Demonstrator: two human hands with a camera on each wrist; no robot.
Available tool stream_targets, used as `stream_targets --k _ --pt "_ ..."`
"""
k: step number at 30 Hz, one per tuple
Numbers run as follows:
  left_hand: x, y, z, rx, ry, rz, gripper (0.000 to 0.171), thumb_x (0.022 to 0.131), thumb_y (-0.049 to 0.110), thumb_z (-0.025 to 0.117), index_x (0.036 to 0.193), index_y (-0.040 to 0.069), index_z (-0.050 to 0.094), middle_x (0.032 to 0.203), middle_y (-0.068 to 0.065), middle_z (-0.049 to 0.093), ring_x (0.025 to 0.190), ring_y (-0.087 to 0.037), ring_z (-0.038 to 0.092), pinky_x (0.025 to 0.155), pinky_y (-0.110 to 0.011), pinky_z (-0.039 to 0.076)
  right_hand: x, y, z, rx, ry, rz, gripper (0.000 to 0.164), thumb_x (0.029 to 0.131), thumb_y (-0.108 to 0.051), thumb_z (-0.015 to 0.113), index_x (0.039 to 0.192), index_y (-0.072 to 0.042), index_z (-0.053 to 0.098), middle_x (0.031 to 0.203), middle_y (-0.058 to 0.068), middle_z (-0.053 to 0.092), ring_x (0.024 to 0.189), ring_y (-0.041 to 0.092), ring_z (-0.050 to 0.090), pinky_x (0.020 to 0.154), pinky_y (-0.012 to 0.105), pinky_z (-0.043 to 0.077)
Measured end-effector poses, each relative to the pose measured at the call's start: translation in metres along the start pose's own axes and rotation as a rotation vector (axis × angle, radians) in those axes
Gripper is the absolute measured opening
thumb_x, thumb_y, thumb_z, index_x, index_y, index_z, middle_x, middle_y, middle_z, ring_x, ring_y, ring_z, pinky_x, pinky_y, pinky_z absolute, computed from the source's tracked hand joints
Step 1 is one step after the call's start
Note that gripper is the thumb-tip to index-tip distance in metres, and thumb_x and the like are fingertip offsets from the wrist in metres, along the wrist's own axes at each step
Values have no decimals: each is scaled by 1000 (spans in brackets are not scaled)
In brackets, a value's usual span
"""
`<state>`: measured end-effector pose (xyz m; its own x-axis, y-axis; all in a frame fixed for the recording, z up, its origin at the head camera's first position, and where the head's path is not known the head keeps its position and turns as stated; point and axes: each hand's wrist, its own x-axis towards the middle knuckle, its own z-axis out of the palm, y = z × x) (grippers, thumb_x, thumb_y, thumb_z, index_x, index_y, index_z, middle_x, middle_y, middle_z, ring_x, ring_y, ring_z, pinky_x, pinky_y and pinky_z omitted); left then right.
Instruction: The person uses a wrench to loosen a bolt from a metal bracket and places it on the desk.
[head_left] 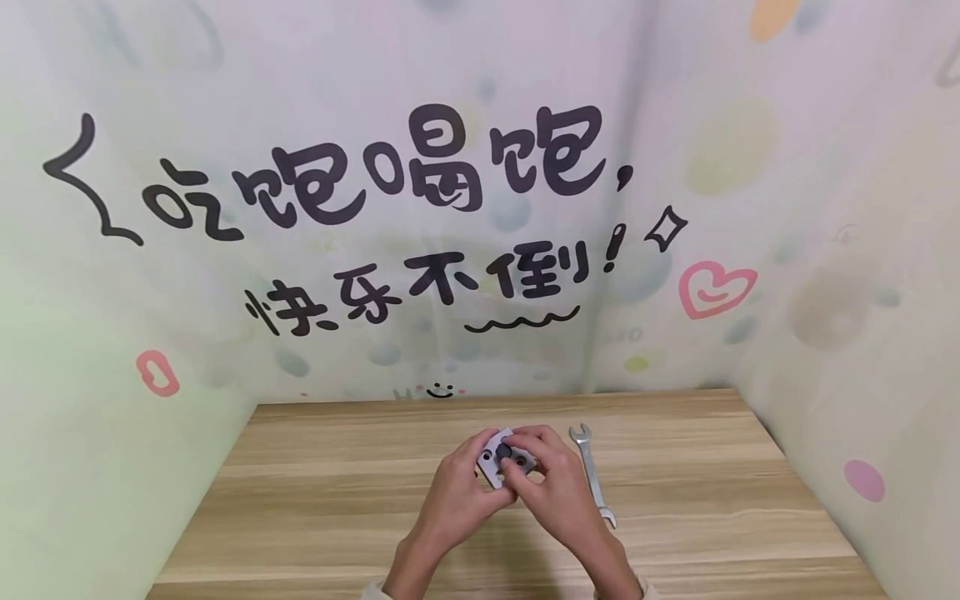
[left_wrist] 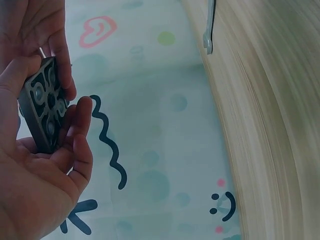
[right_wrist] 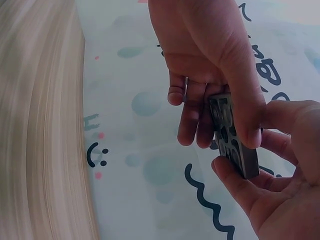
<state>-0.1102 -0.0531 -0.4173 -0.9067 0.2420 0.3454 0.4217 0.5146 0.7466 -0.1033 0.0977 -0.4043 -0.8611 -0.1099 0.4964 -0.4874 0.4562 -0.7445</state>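
A flat grey metal plate (head_left: 492, 476) with round holes near its corners is held up between both hands above the table. My left hand (head_left: 459, 492) grips it by the left edge, thumb on one side and fingers curled round the underside. On its top face sits a small dark knob-like piece (head_left: 504, 452), pinched between the thumb and index finger of my right hand (head_left: 557, 479). In the left wrist view the plate's ribbed underside (left_wrist: 50, 101) shows, dark in the recesses, with round bosses near its corners. Right-hand fingers (right_wrist: 237, 187) also lie along the plate's lower end.
An open-ended wrench (head_left: 592, 471) lies on the wood-grain table (head_left: 322, 500), just right of my right hand. Behind the table's far edge stands a pale printed wall (head_left: 420, 358), with more wall panels at both sides.
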Motion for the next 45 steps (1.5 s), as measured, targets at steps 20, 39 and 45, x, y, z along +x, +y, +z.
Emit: stream_targets --k 20,39,45 --pt "-2 0 2 4 -5 -17 57 70 32 72 122 23 50 110 8 55 92 -7 53 73 -29 48 -2 -2 6 -79 78 31 20 71 -23 75 83 -23 59 96 -11 57 83 3 56 62 20 49" --pt "-2 0 -1 9 -6 -14 56 70 32 72 121 25 50 111 10 55 92 -6 53 73 -25 46 -3 -1 5 -29 29 24 19 77 -20 70 95 -23 65 101 -11 55 89 7 56 64 21 50" --pt "-1 0 -1 14 -2 -2 58 69 32 72 122 23 50 113 9 55 93 -6 54 75 -29 47 -3 -1 5 -8 31 22 19 77 -16 69 96 -18 66 102 -10 55 90 7 57 64 21 50"
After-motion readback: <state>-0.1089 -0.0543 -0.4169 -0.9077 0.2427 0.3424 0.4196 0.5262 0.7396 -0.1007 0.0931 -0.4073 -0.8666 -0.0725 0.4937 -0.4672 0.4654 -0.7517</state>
